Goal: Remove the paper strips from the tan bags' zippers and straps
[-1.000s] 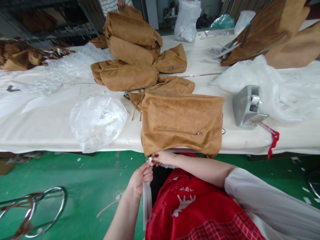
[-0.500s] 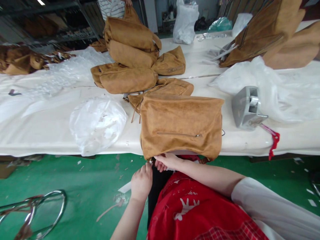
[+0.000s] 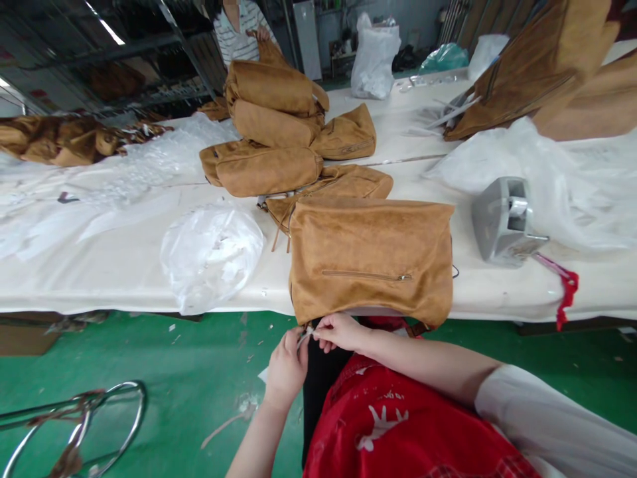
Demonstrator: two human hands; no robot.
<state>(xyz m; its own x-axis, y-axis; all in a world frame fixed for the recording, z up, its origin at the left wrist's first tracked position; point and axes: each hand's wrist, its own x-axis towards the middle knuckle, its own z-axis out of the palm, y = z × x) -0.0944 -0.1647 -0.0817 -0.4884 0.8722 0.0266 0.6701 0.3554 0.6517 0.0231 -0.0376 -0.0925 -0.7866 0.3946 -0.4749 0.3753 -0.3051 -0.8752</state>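
Observation:
A tan leather bag with a zipped pocket lies at the table's front edge, its lower side hanging over. At its lower left corner, my left hand pinches a thin white strip near the bag's dark metal fitting. Close beside it, the fingertips of my right hand grip the same strip from the right. Whether the strip is wrapped around the fitting, I cannot tell; my fingers partly cover it.
More tan bags are heaped behind. A clear plastic bag lies left; a grey tape dispenser and red-tied scissors-like tool are right. A metal-framed stool stands on the green floor. A person in stripes is across the table.
My hands have come out a little from the bag's edge, and the white strip now shows between my fingers. The whole view has shifted slightly; the bag lies as before.

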